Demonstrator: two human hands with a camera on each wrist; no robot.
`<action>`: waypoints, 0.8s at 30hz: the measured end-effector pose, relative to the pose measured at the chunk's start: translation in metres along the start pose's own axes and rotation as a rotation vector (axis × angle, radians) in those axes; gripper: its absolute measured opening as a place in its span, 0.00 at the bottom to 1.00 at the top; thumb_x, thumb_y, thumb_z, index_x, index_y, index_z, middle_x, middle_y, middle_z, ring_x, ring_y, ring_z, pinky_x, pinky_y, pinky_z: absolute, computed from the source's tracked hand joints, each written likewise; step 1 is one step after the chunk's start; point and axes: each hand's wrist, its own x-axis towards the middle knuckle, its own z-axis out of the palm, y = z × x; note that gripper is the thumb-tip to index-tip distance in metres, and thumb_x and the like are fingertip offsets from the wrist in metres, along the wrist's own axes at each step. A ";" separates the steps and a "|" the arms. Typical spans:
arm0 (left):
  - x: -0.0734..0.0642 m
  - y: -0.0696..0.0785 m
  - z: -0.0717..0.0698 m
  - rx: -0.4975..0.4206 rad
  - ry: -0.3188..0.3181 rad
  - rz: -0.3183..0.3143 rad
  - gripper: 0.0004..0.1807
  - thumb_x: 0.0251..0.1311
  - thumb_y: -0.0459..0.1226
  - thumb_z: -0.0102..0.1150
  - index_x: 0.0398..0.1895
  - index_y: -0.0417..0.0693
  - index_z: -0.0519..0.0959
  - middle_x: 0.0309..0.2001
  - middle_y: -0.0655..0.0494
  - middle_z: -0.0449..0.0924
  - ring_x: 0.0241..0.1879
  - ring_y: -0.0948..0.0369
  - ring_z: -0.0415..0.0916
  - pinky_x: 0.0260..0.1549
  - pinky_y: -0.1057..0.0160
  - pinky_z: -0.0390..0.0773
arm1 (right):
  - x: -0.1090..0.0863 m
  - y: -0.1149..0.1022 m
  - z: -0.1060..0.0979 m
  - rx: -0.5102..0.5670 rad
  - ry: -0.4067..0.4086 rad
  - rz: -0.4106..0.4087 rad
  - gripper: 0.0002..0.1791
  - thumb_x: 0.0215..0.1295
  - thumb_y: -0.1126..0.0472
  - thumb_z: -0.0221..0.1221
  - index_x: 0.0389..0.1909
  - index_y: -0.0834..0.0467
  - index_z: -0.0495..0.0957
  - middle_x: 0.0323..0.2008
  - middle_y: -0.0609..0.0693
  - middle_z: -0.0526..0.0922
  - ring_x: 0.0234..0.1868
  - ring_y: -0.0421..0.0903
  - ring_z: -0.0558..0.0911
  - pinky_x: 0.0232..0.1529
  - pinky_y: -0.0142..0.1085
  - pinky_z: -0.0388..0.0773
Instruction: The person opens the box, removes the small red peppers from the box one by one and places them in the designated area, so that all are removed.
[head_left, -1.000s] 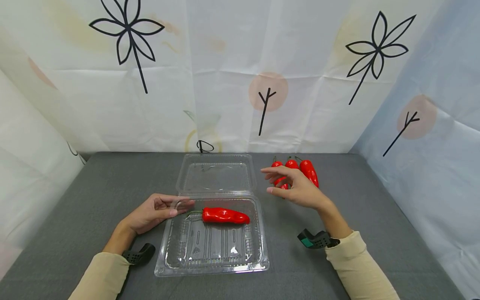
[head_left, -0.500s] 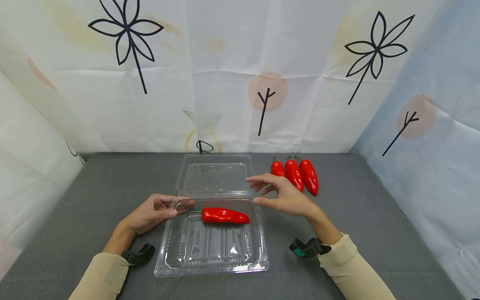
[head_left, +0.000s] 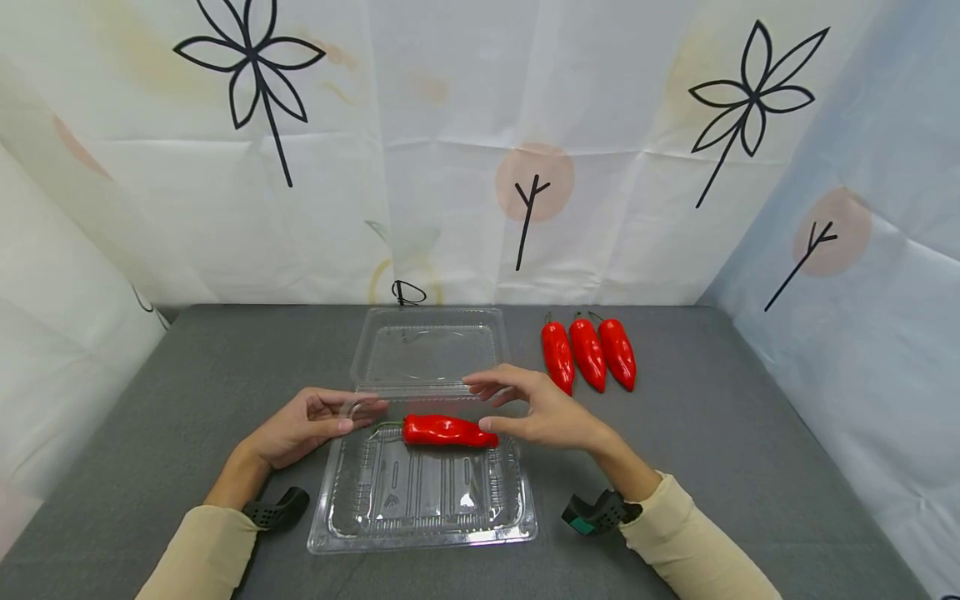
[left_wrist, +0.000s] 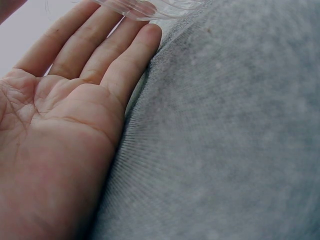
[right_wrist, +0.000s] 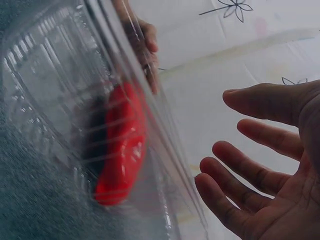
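A clear plastic clamshell box (head_left: pixel 420 540) lies unfolded, its lid (head_left: pixel 431 350) laid back behind the base. Inside the base, toward the back, one red pepper (head_left: pixel 442 430) lies sideways with its green stem to the left. My left hand (head_left: pixel 303 427) is at the box's left side, and in the left wrist view its straight fingers (left_wrist: pixel 92 45) reach the plastic rim. Over the back right corner hovers my right hand (head_left: pixel 543 412), holding nothing. Its thumb overlaps the pepper's tip in the head view; the right wrist view has its fingers (right_wrist: pixel 240 167) spread apart beside the box wall.
Three more red peppers (head_left: pixel 587 354) lie side by side at the back right of the grey tabletop (head_left: pixel 705 400). A white printed cloth (head_left: pixel 435 167) hangs behind the table's far edge, and cloth panels stand at both sides.
My right hand has moved left and nearer, from over the three peppers to above the box's back right corner, uncovering those peppers. My left hand and the box stay in place.
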 end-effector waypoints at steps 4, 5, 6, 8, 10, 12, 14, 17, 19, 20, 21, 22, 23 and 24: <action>0.000 0.000 0.000 0.003 0.003 -0.001 0.24 0.71 0.22 0.49 0.69 0.21 0.64 0.66 0.33 0.71 0.68 0.52 0.70 0.66 0.61 0.70 | 0.002 0.002 0.009 0.019 -0.014 -0.016 0.28 0.66 0.65 0.66 0.66 0.63 0.73 0.60 0.57 0.79 0.56 0.61 0.80 0.59 0.50 0.78; 0.000 0.000 0.000 0.003 0.004 -0.001 0.24 0.71 0.22 0.49 0.69 0.21 0.64 0.66 0.33 0.71 0.68 0.52 0.70 0.66 0.61 0.70 | 0.003 0.001 0.011 0.025 -0.017 -0.017 0.28 0.66 0.65 0.66 0.66 0.63 0.73 0.60 0.56 0.79 0.56 0.61 0.80 0.59 0.51 0.78; 0.000 0.000 0.000 0.001 0.006 -0.003 0.24 0.71 0.22 0.49 0.69 0.22 0.64 0.66 0.34 0.71 0.68 0.53 0.70 0.66 0.61 0.71 | 0.003 0.001 0.014 0.032 -0.018 -0.014 0.28 0.66 0.65 0.66 0.66 0.63 0.73 0.60 0.55 0.79 0.56 0.61 0.80 0.59 0.51 0.78; 0.000 -0.001 0.000 -0.002 0.007 -0.005 0.24 0.71 0.22 0.49 0.69 0.22 0.64 0.66 0.34 0.72 0.68 0.52 0.70 0.66 0.61 0.71 | 0.004 0.000 0.018 0.042 -0.018 -0.007 0.28 0.66 0.66 0.66 0.67 0.63 0.73 0.61 0.54 0.78 0.57 0.60 0.80 0.59 0.50 0.78; 0.000 -0.001 0.000 -0.005 0.008 -0.006 0.24 0.71 0.22 0.49 0.69 0.22 0.64 0.66 0.33 0.72 0.68 0.52 0.70 0.66 0.61 0.70 | 0.005 0.001 0.022 0.049 -0.016 -0.006 0.28 0.66 0.65 0.66 0.67 0.63 0.73 0.61 0.56 0.78 0.57 0.60 0.80 0.59 0.50 0.79; 0.001 -0.001 0.000 -0.008 0.008 -0.006 0.24 0.71 0.22 0.49 0.69 0.22 0.65 0.66 0.33 0.72 0.68 0.52 0.70 0.66 0.61 0.70 | 0.006 0.001 0.025 0.058 -0.014 -0.005 0.28 0.66 0.65 0.66 0.67 0.63 0.73 0.61 0.58 0.78 0.57 0.60 0.80 0.59 0.49 0.79; 0.001 0.000 0.000 -0.009 0.010 -0.005 0.24 0.71 0.22 0.49 0.69 0.23 0.65 0.66 0.34 0.72 0.68 0.53 0.71 0.66 0.61 0.70 | 0.007 0.002 0.027 0.065 -0.014 -0.012 0.28 0.67 0.65 0.65 0.66 0.64 0.73 0.60 0.61 0.78 0.57 0.61 0.80 0.59 0.49 0.79; 0.001 0.001 0.001 -0.012 0.006 0.003 0.24 0.71 0.22 0.49 0.69 0.22 0.65 0.66 0.34 0.72 0.68 0.53 0.71 0.66 0.60 0.70 | 0.008 0.004 0.030 0.066 -0.013 -0.013 0.27 0.68 0.64 0.65 0.66 0.65 0.73 0.60 0.63 0.78 0.57 0.60 0.80 0.59 0.50 0.79; 0.001 0.001 0.002 -0.017 0.006 0.006 0.24 0.71 0.21 0.49 0.68 0.22 0.65 0.66 0.34 0.72 0.68 0.53 0.71 0.66 0.59 0.70 | 0.009 0.005 0.031 0.062 -0.010 -0.013 0.27 0.68 0.64 0.65 0.66 0.65 0.73 0.60 0.63 0.78 0.57 0.60 0.80 0.60 0.50 0.78; 0.001 0.001 0.002 -0.018 0.004 0.010 0.24 0.71 0.21 0.48 0.68 0.22 0.65 0.66 0.34 0.72 0.68 0.53 0.71 0.66 0.59 0.70 | 0.009 0.005 0.031 0.057 -0.008 -0.011 0.27 0.68 0.64 0.65 0.66 0.65 0.73 0.59 0.63 0.79 0.57 0.59 0.80 0.60 0.50 0.78; 0.001 0.002 0.002 -0.020 0.002 0.013 0.24 0.70 0.21 0.48 0.68 0.21 0.65 0.66 0.34 0.72 0.68 0.53 0.71 0.66 0.59 0.69 | 0.009 0.004 0.031 0.055 -0.008 -0.008 0.27 0.68 0.64 0.65 0.66 0.65 0.73 0.59 0.62 0.79 0.57 0.59 0.80 0.60 0.50 0.79; 0.001 0.002 0.002 -0.018 0.003 0.013 0.24 0.70 0.20 0.48 0.68 0.21 0.65 0.66 0.34 0.72 0.68 0.53 0.71 0.66 0.59 0.70 | 0.010 0.004 0.032 0.051 -0.008 -0.009 0.27 0.68 0.64 0.65 0.66 0.65 0.73 0.59 0.62 0.79 0.57 0.59 0.80 0.60 0.49 0.79; 0.001 0.002 0.002 -0.016 0.001 0.015 0.24 0.70 0.20 0.47 0.68 0.21 0.65 0.66 0.34 0.72 0.68 0.53 0.71 0.66 0.59 0.70 | 0.011 0.003 0.032 0.045 -0.009 -0.008 0.27 0.67 0.65 0.65 0.66 0.64 0.73 0.59 0.62 0.79 0.57 0.59 0.80 0.59 0.49 0.79; 0.001 0.002 0.003 -0.016 0.004 0.012 0.24 0.70 0.20 0.48 0.68 0.21 0.65 0.66 0.35 0.73 0.68 0.53 0.71 0.66 0.59 0.70 | 0.011 0.003 0.033 0.037 -0.009 -0.009 0.27 0.67 0.65 0.65 0.66 0.64 0.73 0.59 0.62 0.79 0.57 0.58 0.80 0.59 0.49 0.79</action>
